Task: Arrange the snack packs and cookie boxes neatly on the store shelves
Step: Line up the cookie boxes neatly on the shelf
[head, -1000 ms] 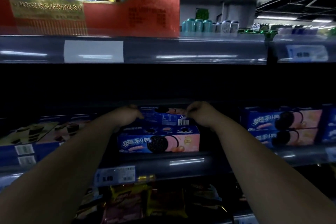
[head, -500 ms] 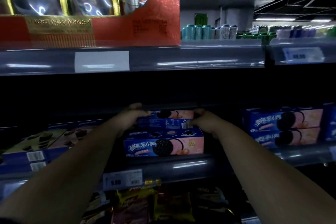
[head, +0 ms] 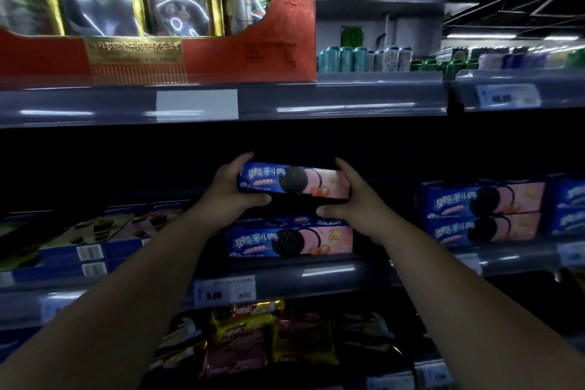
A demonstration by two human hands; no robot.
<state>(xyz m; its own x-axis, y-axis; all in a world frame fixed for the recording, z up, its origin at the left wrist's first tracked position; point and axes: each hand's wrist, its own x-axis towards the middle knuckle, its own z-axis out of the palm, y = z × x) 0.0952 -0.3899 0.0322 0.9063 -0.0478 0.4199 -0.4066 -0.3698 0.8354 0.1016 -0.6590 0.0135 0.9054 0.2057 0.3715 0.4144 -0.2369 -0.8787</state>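
Note:
A blue and pink cookie box (head: pixel 294 181) is held in the air above the middle shelf, its front face turned toward me. My left hand (head: pixel 234 190) grips its left end and my right hand (head: pixel 351 203) grips its right end. Directly below it a matching cookie box (head: pixel 289 241) lies on the middle shelf (head: pixel 332 272). To the right, two more of the same boxes (head: pixel 484 212) sit stacked. Flat cookie boxes (head: pixel 79 231) lie on the left of that shelf.
A red gift box (head: pixel 158 16) stands on the top shelf (head: pixel 316 101). Several cans (head: pixel 364 57) stand in the aisle behind. Snack packs (head: pixel 253 336) fill the shelf below. Price tags (head: pixel 224 291) line the shelf edge. The back of the middle shelf is dark.
Both hands have lifted the upper cookie box off the lower one and turned its front face toward me. The view has shifted downward.

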